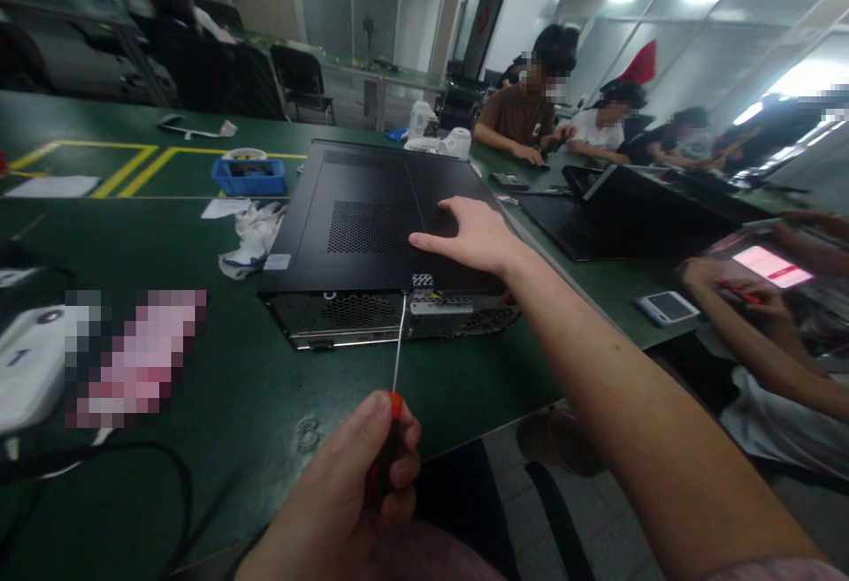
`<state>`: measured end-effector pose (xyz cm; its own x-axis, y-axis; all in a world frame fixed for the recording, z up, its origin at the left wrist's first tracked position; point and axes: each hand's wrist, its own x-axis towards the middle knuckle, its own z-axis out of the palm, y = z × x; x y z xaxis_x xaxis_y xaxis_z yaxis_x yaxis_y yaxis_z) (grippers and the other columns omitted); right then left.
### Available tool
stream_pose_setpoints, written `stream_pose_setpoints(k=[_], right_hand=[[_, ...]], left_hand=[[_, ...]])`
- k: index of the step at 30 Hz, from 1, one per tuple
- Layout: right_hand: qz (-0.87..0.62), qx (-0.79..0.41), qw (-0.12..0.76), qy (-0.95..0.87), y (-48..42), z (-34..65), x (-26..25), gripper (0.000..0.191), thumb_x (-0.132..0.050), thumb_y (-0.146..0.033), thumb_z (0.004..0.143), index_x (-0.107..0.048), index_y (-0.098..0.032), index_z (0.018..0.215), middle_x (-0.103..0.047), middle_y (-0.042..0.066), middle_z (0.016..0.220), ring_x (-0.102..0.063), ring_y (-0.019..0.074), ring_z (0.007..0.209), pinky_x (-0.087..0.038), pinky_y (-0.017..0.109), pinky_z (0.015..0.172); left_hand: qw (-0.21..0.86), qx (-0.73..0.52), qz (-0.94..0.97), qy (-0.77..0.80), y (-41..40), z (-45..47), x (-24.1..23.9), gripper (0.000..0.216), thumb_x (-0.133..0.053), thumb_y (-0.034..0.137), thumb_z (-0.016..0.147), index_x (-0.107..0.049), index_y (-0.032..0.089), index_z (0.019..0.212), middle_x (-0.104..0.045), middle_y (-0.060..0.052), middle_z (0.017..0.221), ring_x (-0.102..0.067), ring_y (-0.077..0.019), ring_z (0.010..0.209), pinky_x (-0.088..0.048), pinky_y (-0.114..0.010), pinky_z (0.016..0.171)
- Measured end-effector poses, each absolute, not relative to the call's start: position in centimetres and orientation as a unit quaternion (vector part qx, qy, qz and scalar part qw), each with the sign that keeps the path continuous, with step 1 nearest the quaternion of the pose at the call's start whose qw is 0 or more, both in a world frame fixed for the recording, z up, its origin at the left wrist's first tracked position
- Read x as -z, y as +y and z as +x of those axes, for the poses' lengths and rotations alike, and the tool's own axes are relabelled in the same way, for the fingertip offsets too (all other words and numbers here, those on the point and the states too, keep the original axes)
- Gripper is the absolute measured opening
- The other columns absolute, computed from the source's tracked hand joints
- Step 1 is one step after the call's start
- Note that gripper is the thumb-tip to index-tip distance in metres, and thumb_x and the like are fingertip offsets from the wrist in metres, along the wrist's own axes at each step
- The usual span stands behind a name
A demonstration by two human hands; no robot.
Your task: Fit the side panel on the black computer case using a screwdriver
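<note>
A black computer case (371,174) lies on its side on the green table, its rear panel turned towards me. My left hand (378,466) is closed round the handle of a screwdriver (399,347), which has an orange collar and a thin metal shaft. The shaft points away from me, and its tip meets the upper rim of the rear panel near the middle. Whether a screw sits under the tip is too small to tell. On top of the case rests my right hand (474,236), thumb and fingers apart, to the right of the perforated vent.
Left of the case are a blue bin (248,178) and crumpled white gloves (256,236). A blurred pink item (146,351) and black cables (159,448) lie nearer. To the right are a phone (669,307), another black case (663,210) and several people at work.
</note>
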<state>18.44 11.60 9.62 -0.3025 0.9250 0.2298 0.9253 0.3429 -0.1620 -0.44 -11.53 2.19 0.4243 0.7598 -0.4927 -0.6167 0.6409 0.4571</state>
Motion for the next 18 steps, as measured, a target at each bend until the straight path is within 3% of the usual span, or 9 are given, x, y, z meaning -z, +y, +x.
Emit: stream_pose_setpoints(k=[6, 12, 18], right_hand=[[-0.573, 0.002, 0.143, -0.807, 11.54, 18.43, -9.65, 0.100, -0.054, -0.090, 0.071, -0.060, -0.017, 0.138, -0.058, 0.016, 0.144, -0.051, 0.0396, 0.134, -0.039, 0.058, 0.113], [-0.576, 0.000, 0.141, -0.805, 11.55, 18.40, -9.66, 0.099, -0.054, -0.090, 0.072, -0.060, -0.017, 0.139, -0.058, 0.016, 0.144, -0.051, 0.0394, 0.134, -0.040, 0.057, 0.113], [-0.578, -0.003, 0.139, -0.804, 11.50, 18.38, -9.75, 0.101, -0.054, -0.091, 0.071, -0.059, -0.016, 0.139, -0.058, 0.015, 0.145, -0.051, 0.0396, 0.134, -0.039, 0.058, 0.113]], left_hand=[[0.845, -0.395, 0.096, 0.348, -11.34, -0.25, -2.06, 0.033, -0.061, 0.051, 0.092, -0.063, 0.018, 0.094, -0.056, 0.001, 0.078, -0.041, -0.0047, 0.052, -0.027, -0.018, 0.044], [0.836, -0.407, 0.119, 0.348, -11.39, -0.34, -2.44, 0.037, -0.077, 0.050, 0.080, -0.060, 0.017, 0.084, -0.057, 0.002, 0.083, -0.039, -0.0036, 0.056, -0.024, -0.016, 0.045], [0.847, -0.391, 0.114, 0.343, -11.40, -0.25, -1.94, 0.038, -0.069, 0.055, 0.085, -0.063, 0.018, 0.090, -0.058, 0.001, 0.078, -0.045, -0.0052, 0.056, -0.029, -0.017, 0.045]])
